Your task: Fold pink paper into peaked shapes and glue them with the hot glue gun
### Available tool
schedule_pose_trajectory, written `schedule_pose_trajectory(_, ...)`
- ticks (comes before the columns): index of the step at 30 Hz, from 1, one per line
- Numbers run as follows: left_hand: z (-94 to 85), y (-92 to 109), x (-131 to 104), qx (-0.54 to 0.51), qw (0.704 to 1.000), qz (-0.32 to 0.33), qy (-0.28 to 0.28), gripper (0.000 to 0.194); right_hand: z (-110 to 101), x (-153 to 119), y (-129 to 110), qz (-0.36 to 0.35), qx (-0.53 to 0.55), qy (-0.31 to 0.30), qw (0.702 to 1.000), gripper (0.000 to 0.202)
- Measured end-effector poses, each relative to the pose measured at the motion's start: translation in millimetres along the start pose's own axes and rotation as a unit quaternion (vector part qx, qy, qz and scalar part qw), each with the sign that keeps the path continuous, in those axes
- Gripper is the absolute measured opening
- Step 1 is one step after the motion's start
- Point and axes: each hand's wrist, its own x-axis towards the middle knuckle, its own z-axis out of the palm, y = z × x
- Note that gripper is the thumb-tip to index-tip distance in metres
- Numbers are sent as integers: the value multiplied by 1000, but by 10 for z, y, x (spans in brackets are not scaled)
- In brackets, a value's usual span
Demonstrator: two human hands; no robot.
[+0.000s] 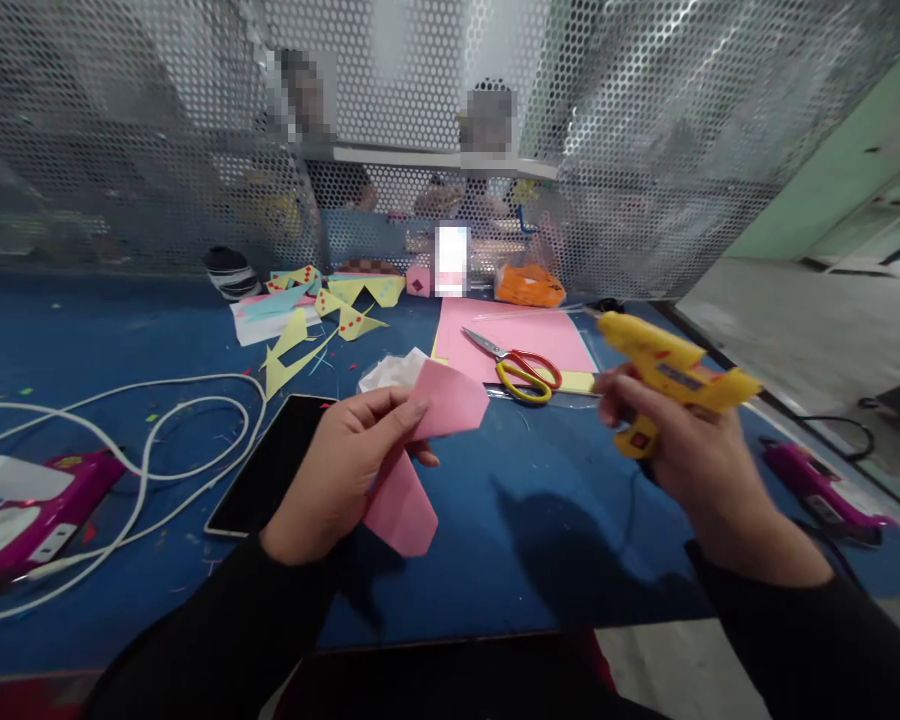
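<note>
Between the thumb and fingers of my left hand [349, 455] is a folded pink paper piece [450, 400]; its second flap hangs below the fingers. My right hand [671, 440] grips a yellow glue gun [652, 360], held up over the right side of the table with its nozzle pointing left. Beyond my hands, scissors [521, 367] with red and yellow handles rest on a stack of pink paper sheets [547, 335]. Crumpled white paper or plastic [394, 372] lies just behind my left hand.
A black tablet [270, 470], a white cable [146, 450] and a magenta power strip [82, 490] lie at left. Yellow paper cutouts [292, 350] sit behind them. Another magenta strip [825, 490] is at right. A lit phone [451, 255] and an orange packet [529, 286] stand before a perforated metal screen [390, 100]; people sit beyond.
</note>
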Motion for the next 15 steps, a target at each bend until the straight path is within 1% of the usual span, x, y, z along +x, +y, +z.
schedule_pose_trajectory(2, -27, 56, -25, 18, 998, 37, 48, 22, 270, 5, -18, 10, 55, -62, 997, 20)
schedule_pose_trajectory(3, -35, 67, -32, 32, 997, 45, 59, 22, 386, 7, -19, 17, 68, -81, 994, 21)
schedule_pose_trajectory(4, -39, 66, -34, 49, 996, 44, 56, 22, 488, 7, -14, 21, 78, -99, 992, 23)
schedule_pose_trajectory(6, -34, 28, -27, 87, 996, 18, 22, 22, 642, 2, 18, 32, 90, -131, 987, 24)
schedule_pose_trajectory(9, -2, -86, -1, 131, 990, -36, -41, 22, 769, -19, 110, 39, 103, -170, 979, 20)
schedule_pose_trajectory(11, 24, -172, 14, 155, 985, -49, -53, 21, 807, -43, 176, 41, 103, -185, 976, 20)
schedule_pose_trajectory(15, 66, -294, 25, 194, 978, -40, -61, 22, 840, -89, 246, 72, 99, -205, 971, 21)
